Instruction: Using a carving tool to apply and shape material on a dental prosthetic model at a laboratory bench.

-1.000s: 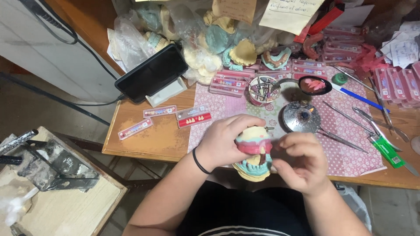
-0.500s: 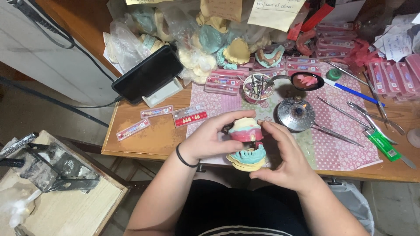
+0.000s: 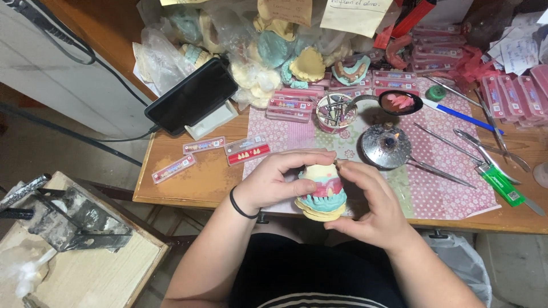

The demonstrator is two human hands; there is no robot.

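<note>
Head view: left hand (image 3: 279, 179) and right hand (image 3: 370, 204) both clasp dental model (image 3: 321, 193), fingers curled round it from either side, held above near table (image 3: 188, 182) edge, over lap. Since a second ago: model raised slightly, right hand shifted from front to side, exposing pink wax band and teeth. Reads as inspection of bite. Burner (image 3: 387, 146), spoon (image 3: 399, 102), tooth cards (image 3: 246, 149) untouched behind.

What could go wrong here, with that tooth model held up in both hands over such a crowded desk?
The dental model is gripped by the left hand and right hand near the table edge; a slip might drop it off the desk. A small flame burns on the metal burner just beyond the fingers, so a sleeve or nearby paper could scorch.
</note>
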